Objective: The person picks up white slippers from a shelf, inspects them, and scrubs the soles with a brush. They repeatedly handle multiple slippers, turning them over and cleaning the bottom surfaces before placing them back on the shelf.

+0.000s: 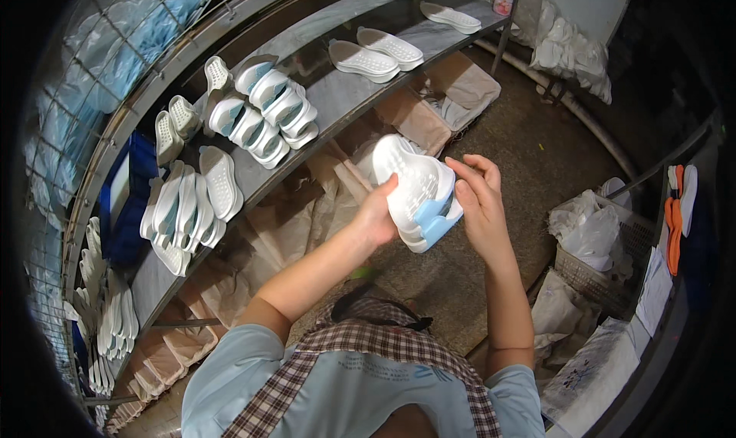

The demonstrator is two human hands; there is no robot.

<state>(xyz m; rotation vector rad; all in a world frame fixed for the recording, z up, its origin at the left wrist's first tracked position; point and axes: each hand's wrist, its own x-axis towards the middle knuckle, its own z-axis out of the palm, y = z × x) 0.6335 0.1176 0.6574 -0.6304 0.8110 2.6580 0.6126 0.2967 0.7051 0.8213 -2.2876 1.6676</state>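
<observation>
In front of my chest, over the floor, a white shoe sole with a light blue section at its heel end (410, 181) is held up at a tilt. There may be a second sole beneath it; I cannot tell. My left hand (376, 215) grips its left edge, the thumb lying on the top face and the other fingers hidden underneath. At its right edge is my right hand (479, 200), with fingers stretched out and apart and the fingertips close to the rim; whether they touch it is unclear.
A long curved shelf (318, 104) on the left carries stacked white and blue soles (272, 104), a leaning row (188, 208) and several single soles (376, 58). Lined bins (460, 89) stand below it. To the right are a plastic basket (590, 258) with white bags and orange insoles (672, 227).
</observation>
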